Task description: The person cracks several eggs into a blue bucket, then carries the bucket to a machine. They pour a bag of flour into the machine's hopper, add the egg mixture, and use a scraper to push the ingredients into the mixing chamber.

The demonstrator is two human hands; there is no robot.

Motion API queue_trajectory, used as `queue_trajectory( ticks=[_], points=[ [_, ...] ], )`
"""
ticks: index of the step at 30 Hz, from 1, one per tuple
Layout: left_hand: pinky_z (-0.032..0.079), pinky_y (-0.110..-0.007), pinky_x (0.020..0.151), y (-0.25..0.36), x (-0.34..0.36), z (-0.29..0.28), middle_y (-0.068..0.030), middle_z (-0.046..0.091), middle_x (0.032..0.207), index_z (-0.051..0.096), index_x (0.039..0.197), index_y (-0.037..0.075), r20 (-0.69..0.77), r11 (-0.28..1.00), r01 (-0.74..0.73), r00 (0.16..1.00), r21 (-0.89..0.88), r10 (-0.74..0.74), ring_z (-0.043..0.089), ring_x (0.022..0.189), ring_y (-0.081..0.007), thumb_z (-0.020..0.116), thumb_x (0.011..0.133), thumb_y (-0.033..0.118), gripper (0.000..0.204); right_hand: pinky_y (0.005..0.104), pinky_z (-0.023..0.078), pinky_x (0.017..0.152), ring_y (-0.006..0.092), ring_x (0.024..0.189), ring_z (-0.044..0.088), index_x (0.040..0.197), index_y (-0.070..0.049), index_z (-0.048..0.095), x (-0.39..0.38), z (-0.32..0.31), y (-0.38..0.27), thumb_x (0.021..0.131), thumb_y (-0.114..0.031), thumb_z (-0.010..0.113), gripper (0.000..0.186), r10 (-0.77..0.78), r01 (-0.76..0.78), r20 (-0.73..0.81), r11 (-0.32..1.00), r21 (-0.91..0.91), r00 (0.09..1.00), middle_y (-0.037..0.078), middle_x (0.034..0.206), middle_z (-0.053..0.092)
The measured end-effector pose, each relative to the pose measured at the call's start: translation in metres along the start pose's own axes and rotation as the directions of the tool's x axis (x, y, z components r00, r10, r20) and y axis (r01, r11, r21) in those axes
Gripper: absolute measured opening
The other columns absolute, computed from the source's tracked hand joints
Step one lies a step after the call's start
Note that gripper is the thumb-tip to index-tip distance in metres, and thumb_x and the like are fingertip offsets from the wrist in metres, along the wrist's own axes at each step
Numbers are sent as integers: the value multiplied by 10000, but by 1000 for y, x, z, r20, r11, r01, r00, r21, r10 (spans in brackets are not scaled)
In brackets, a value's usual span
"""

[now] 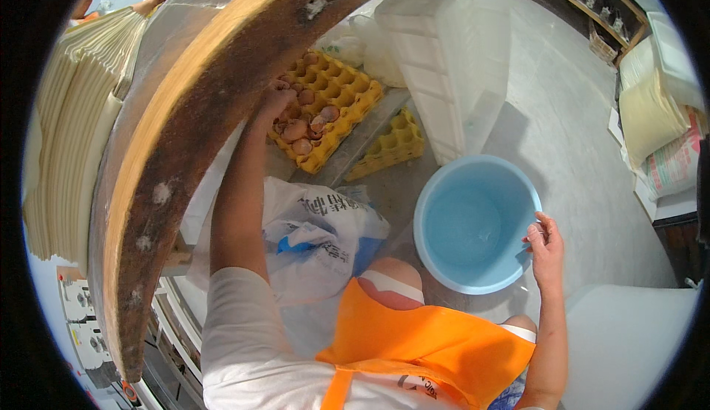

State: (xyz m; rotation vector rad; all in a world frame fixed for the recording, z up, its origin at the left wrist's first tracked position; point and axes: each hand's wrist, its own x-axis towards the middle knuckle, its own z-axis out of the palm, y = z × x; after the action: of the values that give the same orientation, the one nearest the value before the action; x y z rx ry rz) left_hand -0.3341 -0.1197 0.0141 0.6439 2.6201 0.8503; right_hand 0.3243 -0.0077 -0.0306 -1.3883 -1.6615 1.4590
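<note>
My left hand (276, 102) reaches under the table edge to a yellow egg tray (337, 132). Its fingers are partly hidden among brown eggshells (294, 129), so whether it holds one cannot be told. Several shells look cracked and sit in the near-left part of the tray; many other cups hold nothing. Beside the right rim of a round light-blue basin (473, 224) is my right hand (546, 251), fingers loosely bent and apart, holding nothing visible. The basin stands on the floor before my knees and seems to have clear liquid at its bottom.
A thick wooden tabletop (185, 121) arches over my left arm. Another yellow egg tray (388, 143) lies by a white plastic crate (455, 55). A printed white bag (318, 236) is near my left knee. Sacks (658, 125) and a wooden shelf (584, 3) stand right.
</note>
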Motion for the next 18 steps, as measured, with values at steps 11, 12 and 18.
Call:
queue_trajectory(
  ticks=[11, 12, 18],
  points=[
    [601, -468, 843, -1, 22, 27, -179, 675, 1232, 664, 1201, 70, 43, 753, -257, 956, 606, 291, 713, 1057, -309, 846, 880, 326, 449, 269, 518, 720, 117, 847, 646, 1350, 5, 621, -7, 2, 23, 1006, -176, 678, 393, 13, -14, 56, 1000, 24, 998, 36, 1030, 664],
    [599, -479, 853, 4, 20, 30, -192, 672, 1251, 661, 1215, 67, 57, 751, -259, 957, 608, 284, 712, 1084, -324, 849, 875, 327, 468, 276, 516, 707, 128, 850, 658, 1340, -8, 631, -8, 0, 26, 1006, -188, 671, 382, 6, -6, 59, 1000, 3, 998, 29, 1014, 674],
    [582, -502, 928, 8, 13, 48, -171, 686, 1260, 604, 1353, 85, 29, 654, -245, 946, 716, 323, 698, 1139, -356, 830, 885, 328, 574, 278, 543, 768, 112, 822, 624, 1266, 41, 665, -12, 6, 19, 993, -113, 691, 315, 24, -26, 64, 999, 32, 998, 45, 954, 662]
  ],
)
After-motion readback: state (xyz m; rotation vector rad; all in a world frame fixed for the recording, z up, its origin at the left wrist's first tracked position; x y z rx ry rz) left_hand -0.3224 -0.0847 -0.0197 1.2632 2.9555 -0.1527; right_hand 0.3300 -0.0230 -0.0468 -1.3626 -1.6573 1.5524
